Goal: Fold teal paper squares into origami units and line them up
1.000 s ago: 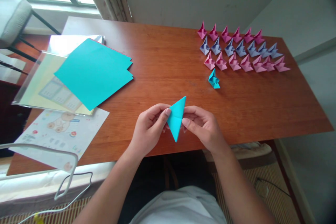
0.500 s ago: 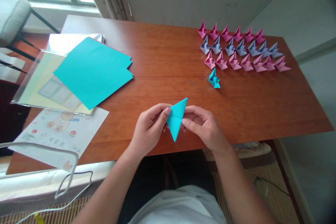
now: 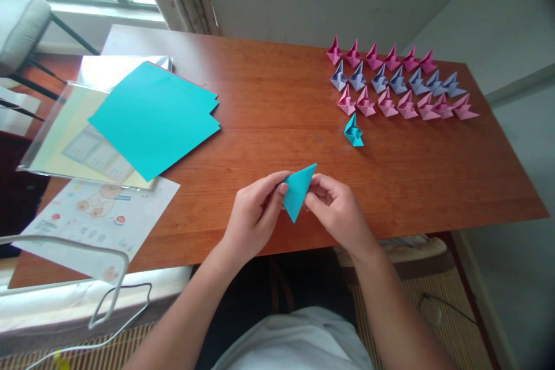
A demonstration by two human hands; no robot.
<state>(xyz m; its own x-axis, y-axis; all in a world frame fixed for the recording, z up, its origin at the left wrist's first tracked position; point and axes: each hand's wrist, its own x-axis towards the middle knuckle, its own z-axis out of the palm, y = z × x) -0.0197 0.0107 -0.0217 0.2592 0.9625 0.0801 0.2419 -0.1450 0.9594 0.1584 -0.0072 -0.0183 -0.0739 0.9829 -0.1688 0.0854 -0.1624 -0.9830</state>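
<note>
A small folded piece of turquoise origami paper (image 3: pixel 298 192), roughly diamond-shaped, is held above the table's near edge. My left hand (image 3: pixel 261 205) pinches its left side, thumb on top and fingers behind. On the right side, my right hand (image 3: pixel 336 205) grips the edge between thumb and curled fingers; its fingertips are partly hidden behind the paper. Beyond my hands stands a finished-looking turquoise origami piece (image 3: pixel 354 130) with pointed tips. Behind it are rows of similar folded pieces: light pink (image 3: pixel 387 103), lavender (image 3: pixel 398 80) and dark pink (image 3: pixel 392 59).
Turquoise sheets (image 3: pixel 156 118) lie at the left on a clear plastic packet (image 3: pixel 52 139). A printed sheet with a bear (image 3: pixel 130 217) sits nearer me. A white metal tube frame (image 3: pixel 87 245) and cable are at lower left. The brown wooden table (image 3: pixel 260 104) spans the view.
Both hands have shifted slightly with the folded paper, which moved a little right and tilted, so it looks shorter. The rows and sheets stay in place.
</note>
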